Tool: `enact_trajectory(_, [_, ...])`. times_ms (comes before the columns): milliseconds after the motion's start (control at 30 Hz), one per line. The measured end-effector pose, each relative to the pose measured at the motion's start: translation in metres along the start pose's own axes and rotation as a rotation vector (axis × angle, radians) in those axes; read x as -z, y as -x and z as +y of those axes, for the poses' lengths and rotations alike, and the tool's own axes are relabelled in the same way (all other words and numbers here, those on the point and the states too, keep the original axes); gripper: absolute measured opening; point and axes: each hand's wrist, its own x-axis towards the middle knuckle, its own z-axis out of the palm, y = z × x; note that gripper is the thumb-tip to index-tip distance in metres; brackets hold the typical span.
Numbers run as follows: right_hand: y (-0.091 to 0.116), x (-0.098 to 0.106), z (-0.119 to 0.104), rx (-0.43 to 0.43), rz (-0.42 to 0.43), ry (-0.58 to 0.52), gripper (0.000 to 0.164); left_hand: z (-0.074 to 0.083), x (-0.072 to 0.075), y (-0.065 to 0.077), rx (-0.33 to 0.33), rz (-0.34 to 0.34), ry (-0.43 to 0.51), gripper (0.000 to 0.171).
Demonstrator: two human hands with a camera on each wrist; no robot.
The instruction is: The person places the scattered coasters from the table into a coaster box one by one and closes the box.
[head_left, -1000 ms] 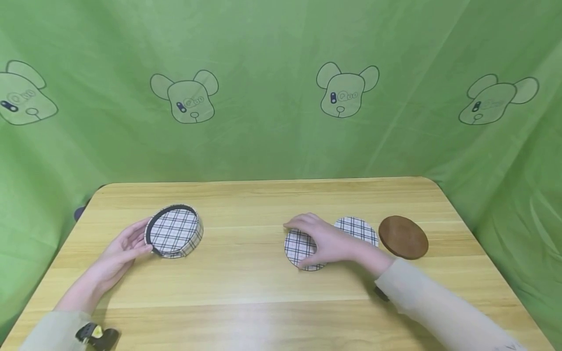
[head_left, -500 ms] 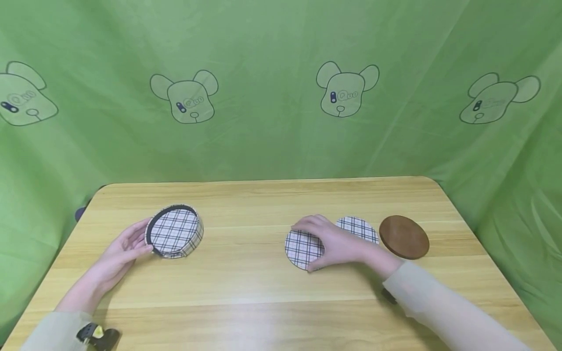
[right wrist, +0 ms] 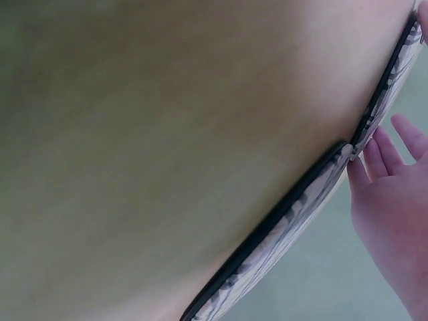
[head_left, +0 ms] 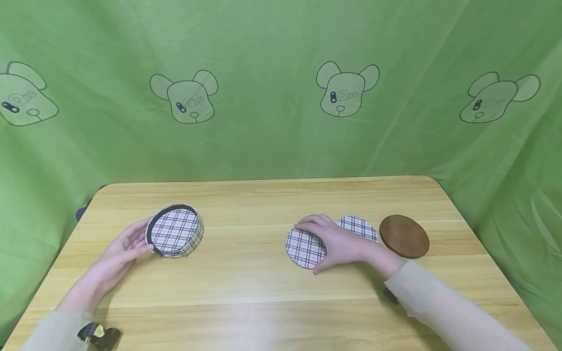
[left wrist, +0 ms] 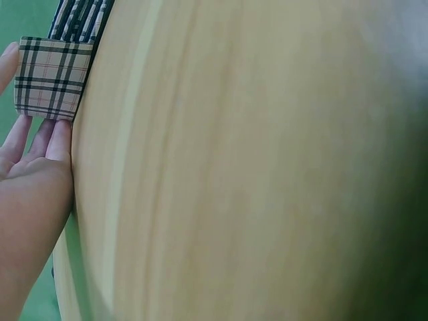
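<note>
At the table's left, my left hand [head_left: 116, 256] grips a round plaid coaster holder [head_left: 197, 239], thumb at its near side and fingers behind. A plaid coaster [head_left: 173, 230] lies inside it, and the left wrist view shows several coaster edges [left wrist: 81, 20] stacked above its plaid side panel [left wrist: 53, 77]. Right of centre, my right hand [head_left: 335, 241] arches over a plaid coaster [head_left: 303, 247] lying flat, thumb by its near edge and fingers by the far edge. In the right wrist view my straight fingers reach where two coasters [right wrist: 281, 231] meet.
A second plaid coaster [head_left: 357, 226] lies behind the right wrist, partly hidden by it. Beside it, further right, is a brown round coaster [head_left: 403, 236]. A green curtain [head_left: 268, 122] with bear heads hangs behind the wooden table [head_left: 246, 287].
My right hand has slid a little to the right across the coaster, baring more of its plaid face. The coaster has stayed in place. My left hand holds still with the holder.
</note>
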Motion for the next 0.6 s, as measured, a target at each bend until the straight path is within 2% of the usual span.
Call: enact_trajectory(600, [-0.0011, 0.0022, 0.0002, -0.008, -0.004, 0.028, 0.111, 0.0004, -0.0002, 0.0003, 0.015, 0.011, -0.009, 0.067])
